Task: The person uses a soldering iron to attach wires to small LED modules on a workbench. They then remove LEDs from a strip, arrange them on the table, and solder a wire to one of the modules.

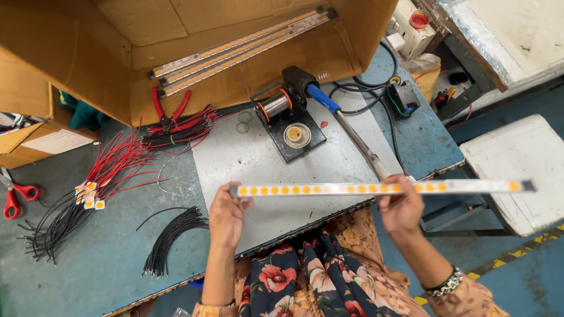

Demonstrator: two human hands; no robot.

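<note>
1. Large open cardboard box [117,64] lay on its side at the far edge of the blue-green table [111,258]; inside it lay three long LED strips [235,50], side by side, on the diagonal
2. A second, smaller carton [35,126] stood left of the big box, with a white rectangular label [56,141] on its top face; contents not visible
3. LED strip in hand [376,188]: a long narrow white bar with a single row of round orange-yellow dots, held level above the near edge of the table, its right end well past the table
4. Left hand [226,214] pinched the strip's left end between thumb and fingers
5. Right hand [400,205] closed round the strip past its middle
6. Beyond the strip on the grey mat [235,158]: black solder stand [291,126], blue-handled soldering iron [346,126]
7. Left of the mat: red wires [120,158], black wires [170,238], red scissors [14,196]
</note>
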